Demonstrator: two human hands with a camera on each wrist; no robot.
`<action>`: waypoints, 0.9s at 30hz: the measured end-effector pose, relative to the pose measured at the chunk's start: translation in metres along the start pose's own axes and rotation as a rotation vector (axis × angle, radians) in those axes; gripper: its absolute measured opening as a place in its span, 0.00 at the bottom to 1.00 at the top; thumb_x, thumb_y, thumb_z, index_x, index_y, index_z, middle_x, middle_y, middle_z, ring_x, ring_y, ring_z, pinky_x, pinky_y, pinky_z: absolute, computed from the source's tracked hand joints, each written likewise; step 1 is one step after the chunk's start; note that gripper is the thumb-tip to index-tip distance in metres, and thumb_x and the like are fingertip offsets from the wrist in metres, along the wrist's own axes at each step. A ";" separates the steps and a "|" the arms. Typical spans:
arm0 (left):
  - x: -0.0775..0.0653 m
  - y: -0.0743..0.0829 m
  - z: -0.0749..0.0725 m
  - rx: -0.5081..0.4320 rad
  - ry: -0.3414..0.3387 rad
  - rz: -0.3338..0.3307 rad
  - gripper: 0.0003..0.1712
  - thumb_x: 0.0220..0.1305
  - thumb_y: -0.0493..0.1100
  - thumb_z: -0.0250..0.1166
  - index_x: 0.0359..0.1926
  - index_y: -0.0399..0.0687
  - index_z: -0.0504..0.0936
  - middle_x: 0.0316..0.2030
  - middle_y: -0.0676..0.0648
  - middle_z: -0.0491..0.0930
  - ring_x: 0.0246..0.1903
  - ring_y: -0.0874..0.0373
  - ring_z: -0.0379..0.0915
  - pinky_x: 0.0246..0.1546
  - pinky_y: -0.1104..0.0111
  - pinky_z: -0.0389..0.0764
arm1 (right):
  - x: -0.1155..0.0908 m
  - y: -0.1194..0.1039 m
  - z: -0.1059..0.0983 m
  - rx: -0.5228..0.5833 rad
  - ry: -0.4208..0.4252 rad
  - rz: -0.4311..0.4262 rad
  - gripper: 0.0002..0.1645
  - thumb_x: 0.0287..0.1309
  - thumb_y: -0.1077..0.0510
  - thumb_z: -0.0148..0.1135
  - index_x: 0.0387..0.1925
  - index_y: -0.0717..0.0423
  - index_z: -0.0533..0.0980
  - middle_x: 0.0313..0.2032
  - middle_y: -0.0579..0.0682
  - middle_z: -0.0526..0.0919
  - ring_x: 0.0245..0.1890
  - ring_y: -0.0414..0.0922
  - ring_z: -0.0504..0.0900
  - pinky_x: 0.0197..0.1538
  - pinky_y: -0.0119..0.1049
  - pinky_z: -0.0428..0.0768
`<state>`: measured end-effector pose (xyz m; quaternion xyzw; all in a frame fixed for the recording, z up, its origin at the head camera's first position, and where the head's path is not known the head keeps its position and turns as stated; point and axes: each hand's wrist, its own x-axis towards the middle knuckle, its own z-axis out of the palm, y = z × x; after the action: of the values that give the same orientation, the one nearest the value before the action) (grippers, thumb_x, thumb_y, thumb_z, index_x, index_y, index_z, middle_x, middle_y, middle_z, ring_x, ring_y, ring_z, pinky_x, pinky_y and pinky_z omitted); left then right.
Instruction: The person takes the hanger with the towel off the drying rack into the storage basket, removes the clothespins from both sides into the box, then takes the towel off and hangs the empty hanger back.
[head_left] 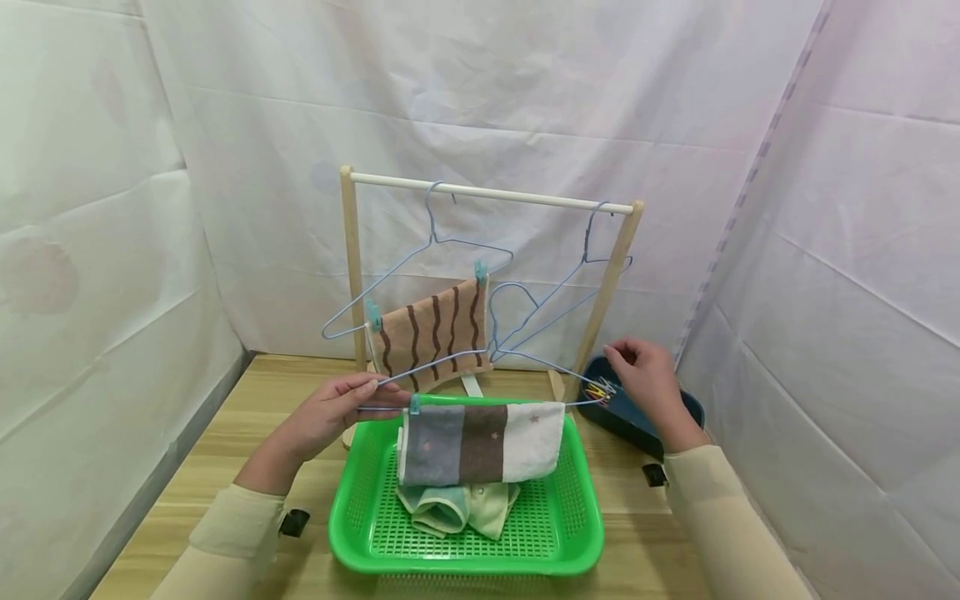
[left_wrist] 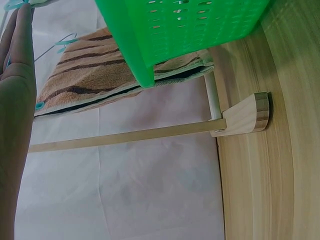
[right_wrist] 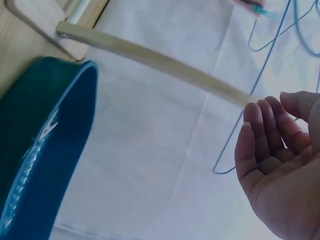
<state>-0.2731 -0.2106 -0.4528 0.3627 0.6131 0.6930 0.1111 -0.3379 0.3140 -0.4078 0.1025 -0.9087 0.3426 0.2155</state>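
My left hand (head_left: 335, 407) grips the left end of a blue wire hanger (head_left: 442, 360) over the green basket. A small towel with grey, brown and white blocks (head_left: 483, 444) hangs from that hanger's lower bar. A light blue clothespin (head_left: 415, 405) clips the towel's upper left corner; no clip shows at its right corner. My right hand (head_left: 647, 379) is raised above the dark blue bin, fingers loosely bent. In the right wrist view nothing shows between the thumb and the bent fingers (right_wrist: 272, 132). The left wrist view catches only part of the left hand (left_wrist: 17, 85).
Behind stands a wooden rack (head_left: 491, 193) with two blue hangers on its rod. A brown striped towel (head_left: 431, 333) is clipped to the left one. More cloths (head_left: 491, 508) lie inside the green basket (head_left: 341, 533). The dark blue bin (right_wrist: 82, 120) holds clothespins (head_left: 602, 390).
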 end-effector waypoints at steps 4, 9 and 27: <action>0.000 0.000 0.000 0.000 0.000 0.004 0.23 0.92 0.34 0.40 0.67 0.21 0.76 0.63 0.38 0.87 0.65 0.49 0.85 0.66 0.53 0.86 | -0.007 -0.013 0.000 -0.006 0.044 -0.054 0.12 0.81 0.55 0.67 0.41 0.59 0.89 0.32 0.55 0.88 0.28 0.46 0.79 0.31 0.33 0.78; 0.000 0.000 0.001 0.002 -0.003 0.010 0.23 0.92 0.34 0.40 0.67 0.20 0.75 0.63 0.38 0.87 0.65 0.49 0.85 0.67 0.53 0.85 | -0.016 -0.034 -0.002 -0.003 0.114 -0.112 0.11 0.80 0.57 0.68 0.40 0.61 0.88 0.32 0.52 0.86 0.29 0.44 0.77 0.31 0.30 0.76; 0.000 0.001 0.002 0.001 -0.002 0.016 0.23 0.92 0.34 0.40 0.67 0.20 0.75 0.63 0.38 0.87 0.64 0.48 0.85 0.66 0.52 0.85 | -0.050 -0.103 0.036 0.153 0.169 -0.632 0.08 0.70 0.67 0.72 0.34 0.54 0.83 0.31 0.44 0.82 0.30 0.39 0.80 0.30 0.34 0.82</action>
<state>-0.2716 -0.2095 -0.4515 0.3683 0.6105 0.6931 0.1060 -0.2705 0.2152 -0.3951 0.3662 -0.7825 0.3336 0.3773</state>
